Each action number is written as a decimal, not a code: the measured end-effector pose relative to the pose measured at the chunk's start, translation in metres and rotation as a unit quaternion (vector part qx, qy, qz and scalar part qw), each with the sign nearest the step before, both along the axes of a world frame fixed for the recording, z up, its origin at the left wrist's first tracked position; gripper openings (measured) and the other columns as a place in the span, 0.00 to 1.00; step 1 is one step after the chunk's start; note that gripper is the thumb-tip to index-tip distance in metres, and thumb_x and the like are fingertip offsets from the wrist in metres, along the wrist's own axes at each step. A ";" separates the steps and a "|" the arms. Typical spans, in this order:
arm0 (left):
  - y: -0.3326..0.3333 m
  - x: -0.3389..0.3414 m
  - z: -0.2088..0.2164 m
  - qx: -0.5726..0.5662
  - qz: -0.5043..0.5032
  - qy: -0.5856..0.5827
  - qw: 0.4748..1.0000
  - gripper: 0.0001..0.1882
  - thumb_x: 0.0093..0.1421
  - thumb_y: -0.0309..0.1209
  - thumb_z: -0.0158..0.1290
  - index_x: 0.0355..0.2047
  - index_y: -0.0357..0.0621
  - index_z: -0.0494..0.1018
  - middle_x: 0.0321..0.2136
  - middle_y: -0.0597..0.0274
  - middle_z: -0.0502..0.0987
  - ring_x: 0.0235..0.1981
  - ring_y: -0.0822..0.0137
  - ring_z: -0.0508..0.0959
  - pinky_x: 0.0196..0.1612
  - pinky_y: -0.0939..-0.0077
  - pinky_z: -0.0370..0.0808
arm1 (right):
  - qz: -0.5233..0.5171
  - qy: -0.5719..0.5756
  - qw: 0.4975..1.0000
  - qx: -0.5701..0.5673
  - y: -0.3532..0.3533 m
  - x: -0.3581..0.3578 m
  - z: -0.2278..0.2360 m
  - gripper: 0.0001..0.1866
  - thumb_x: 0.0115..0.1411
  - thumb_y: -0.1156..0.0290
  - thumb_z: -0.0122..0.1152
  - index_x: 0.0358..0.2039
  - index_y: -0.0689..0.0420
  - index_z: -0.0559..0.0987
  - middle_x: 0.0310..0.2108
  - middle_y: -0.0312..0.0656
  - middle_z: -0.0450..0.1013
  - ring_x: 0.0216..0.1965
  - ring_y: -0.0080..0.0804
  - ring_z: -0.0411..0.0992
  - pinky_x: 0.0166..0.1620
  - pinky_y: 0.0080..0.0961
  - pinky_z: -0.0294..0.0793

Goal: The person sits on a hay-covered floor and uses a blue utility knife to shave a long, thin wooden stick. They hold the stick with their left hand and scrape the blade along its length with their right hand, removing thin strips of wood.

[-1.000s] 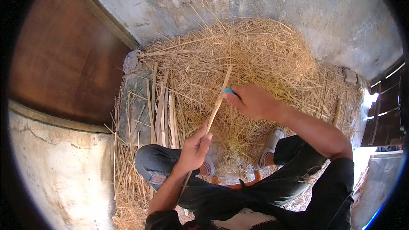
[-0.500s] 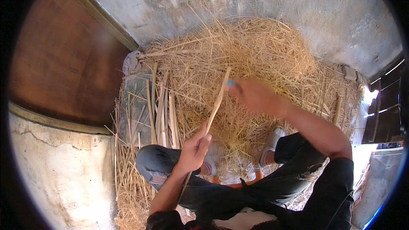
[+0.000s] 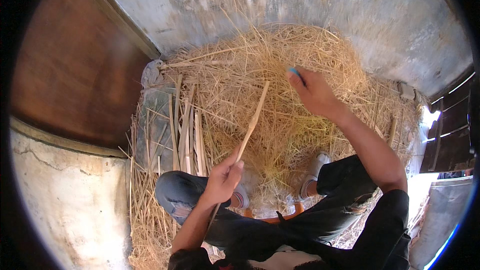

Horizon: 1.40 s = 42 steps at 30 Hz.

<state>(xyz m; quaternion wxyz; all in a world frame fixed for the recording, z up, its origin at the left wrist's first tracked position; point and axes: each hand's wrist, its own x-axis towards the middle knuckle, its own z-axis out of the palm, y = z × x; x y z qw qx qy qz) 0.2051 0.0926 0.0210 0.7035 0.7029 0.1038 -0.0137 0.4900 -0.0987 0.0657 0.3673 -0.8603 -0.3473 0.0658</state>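
Note:
My left hand (image 3: 223, 179) is closed round a long, pale bamboo strip (image 3: 255, 118). The strip slants up and away, and its lower end runs back under my left forearm. Off to the right of the strip's far end, apart from it, my right hand (image 3: 319, 96) is closed on a small tool with a blue part (image 3: 294, 72). Most of that tool is hidden by my fingers, so its kind does not show. Beneath both hands spreads a heap of thin, curled bamboo shavings (image 3: 320, 55).
Several split bamboo strips (image 3: 186, 137) lie side by side left of centre, beside a grey slab (image 3: 150, 145). A worn wall (image 3: 310, 0) closes the far side, and a brown wooden panel (image 3: 75, 70) stands at left. An orange stool edge (image 3: 272, 220) shows below me.
My right hand has moved up and to the right, off the strip's far end, with the blue-ended tool still in it. My left hand keeps its hold, nearly still.

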 end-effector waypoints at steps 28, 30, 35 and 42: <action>0.003 0.000 -0.009 -0.032 -0.004 0.027 0.999 0.28 0.75 0.33 0.44 0.72 0.45 0.54 0.17 0.77 0.55 0.15 0.83 0.53 0.17 0.82 0.55 | 0.183 0.037 0.967 -0.175 0.025 -0.085 0.005 0.29 0.72 0.44 0.40 0.46 0.59 0.76 0.27 0.58 0.77 0.33 0.60 0.78 0.39 0.54 0.76; 0.004 -0.004 -0.010 -0.040 -0.001 0.040 0.998 0.28 0.75 0.33 0.44 0.72 0.43 0.54 0.17 0.77 0.56 0.15 0.83 0.55 0.18 0.83 0.56 | 0.131 0.058 0.981 -0.132 0.022 -0.048 -0.007 0.29 0.72 0.44 0.40 0.46 0.59 0.76 0.28 0.59 0.77 0.35 0.61 0.77 0.41 0.55 0.76; 0.002 0.002 -0.003 -0.054 0.002 0.061 0.997 0.29 0.74 0.31 0.46 0.71 0.39 0.55 0.19 0.78 0.60 0.17 0.84 0.59 0.19 0.84 0.57 | 0.191 0.068 0.969 -0.140 0.024 -0.083 0.004 0.21 0.71 0.55 0.43 0.43 0.61 0.75 0.29 0.58 0.77 0.35 0.64 0.77 0.41 0.55 0.76; -0.002 0.005 -0.007 0.082 -0.006 0.006 0.997 0.28 0.73 0.31 0.47 0.71 0.40 0.56 0.19 0.79 0.59 0.19 0.84 0.58 0.22 0.84 0.58 | 0.138 0.084 0.967 -0.196 0.024 -0.059 0.003 0.25 0.71 0.48 0.44 0.45 0.60 0.76 0.32 0.59 0.78 0.37 0.63 0.78 0.42 0.54 0.76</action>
